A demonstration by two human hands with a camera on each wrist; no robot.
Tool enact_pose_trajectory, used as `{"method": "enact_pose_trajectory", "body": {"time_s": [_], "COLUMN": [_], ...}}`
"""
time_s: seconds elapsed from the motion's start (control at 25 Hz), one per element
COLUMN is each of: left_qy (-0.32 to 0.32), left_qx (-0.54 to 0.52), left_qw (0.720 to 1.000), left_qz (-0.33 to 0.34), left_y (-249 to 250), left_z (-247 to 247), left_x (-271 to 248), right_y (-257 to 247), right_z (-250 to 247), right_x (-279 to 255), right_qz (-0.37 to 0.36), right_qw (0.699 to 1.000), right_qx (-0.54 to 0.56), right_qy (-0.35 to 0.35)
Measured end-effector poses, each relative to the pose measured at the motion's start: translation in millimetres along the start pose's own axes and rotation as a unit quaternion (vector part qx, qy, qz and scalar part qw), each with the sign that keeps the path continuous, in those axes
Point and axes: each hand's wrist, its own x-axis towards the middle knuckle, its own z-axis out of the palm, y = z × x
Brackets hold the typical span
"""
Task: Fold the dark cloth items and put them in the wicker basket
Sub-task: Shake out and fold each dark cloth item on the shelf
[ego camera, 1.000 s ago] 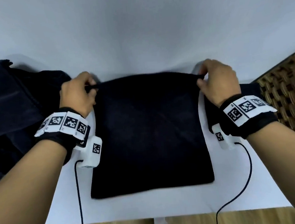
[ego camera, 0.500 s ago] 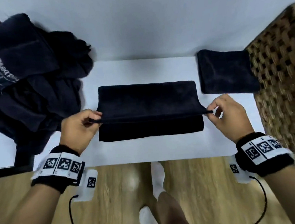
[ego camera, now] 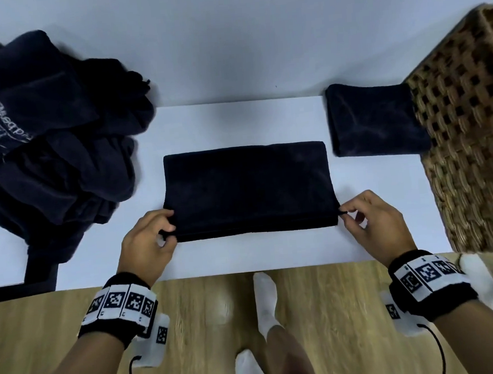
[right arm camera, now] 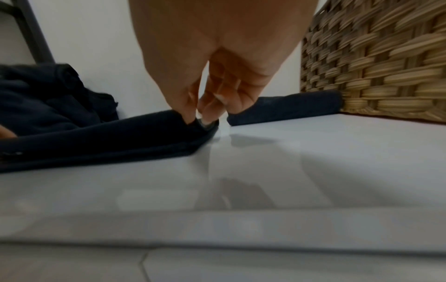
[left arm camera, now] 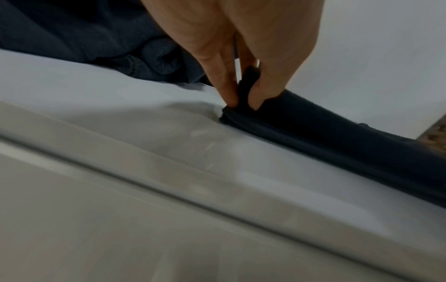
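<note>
A dark cloth (ego camera: 248, 186) lies folded in half on the white table (ego camera: 234, 123), its near edges almost aligned. My left hand (ego camera: 166, 233) pinches its near left corner (left arm camera: 243, 99) between thumb and fingers. At the near right corner (right arm camera: 195, 122), my right hand (ego camera: 344, 213) pinches the top layer. The wicker basket (ego camera: 471, 139) stands at the table's right end. A second folded dark cloth (ego camera: 373, 123) lies against the basket's left side (right arm camera: 284, 108). A heap of unfolded dark cloth items (ego camera: 44, 149) covers the left of the table.
The table's near edge (ego camera: 246, 271) runs just behind my wrists, above a wooden floor (ego camera: 206, 323) and feet in white socks (ego camera: 265, 297). A pale wall (ego camera: 228, 40) rises behind the table. A dark frame (ego camera: 39, 274) sits at the left.
Both hands carried the cloth's far edge toward me and laid it down near the front edge, folding the cloth in half. The head view tilted downward.
</note>
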Motion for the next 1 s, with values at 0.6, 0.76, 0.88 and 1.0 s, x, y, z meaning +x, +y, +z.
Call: {"method": "enact_pose_trajectory", "body": {"time_s": [0.6, 0.76, 0.88, 1.0], "left_qy": [-0.272, -0.3, -0.296, -0.19], "left_qx": [0.209, 0.236, 0.319, 0.303], "left_qw": [0.937, 0.924, 0.899, 0.926], "left_qz": [-0.064, -0.022, 0.036, 0.121], "left_y": [34, 34, 40, 62], "left_z": [3, 4, 11, 22], "left_x": [79, 95, 137, 152], "right_y": [-66, -60, -61, -56], "right_z": [38, 29, 26, 19], "right_x": [121, 148, 160, 141], "right_qz": [-0.025, 0.004, 0.037, 0.156], "right_qw": [0.992, 0.996, 0.989, 0.974], "right_qx": [0.045, 0.067, -0.049, -0.014], "right_qy": [-0.115, -0.062, -0.134, -0.162]}}
